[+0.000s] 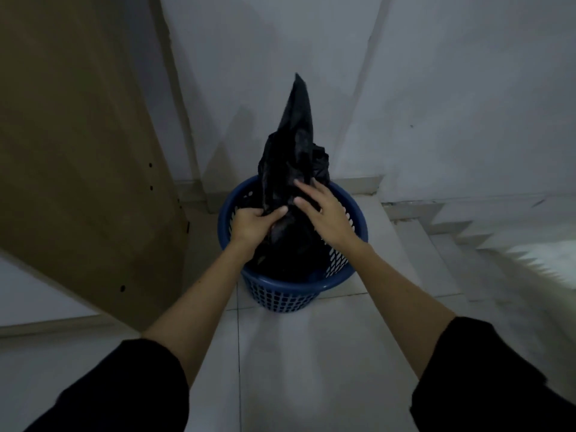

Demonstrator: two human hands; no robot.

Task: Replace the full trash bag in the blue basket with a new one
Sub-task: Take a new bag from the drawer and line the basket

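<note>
The black bag (296,169) stands in the blue basket (282,293) on the tiled floor (327,353), its gathered top rising to a point near the wall (436,88). The left hand (254,224) grips a fold of it, fingers curled. The right hand (322,210) rests on it, fingers straight and spread.

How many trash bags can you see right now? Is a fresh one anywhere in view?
1: the black trash bag stands in the blue basket, gripped by the left hand, right hand on it. No fresh bag shows; one may be hidden.
</note>
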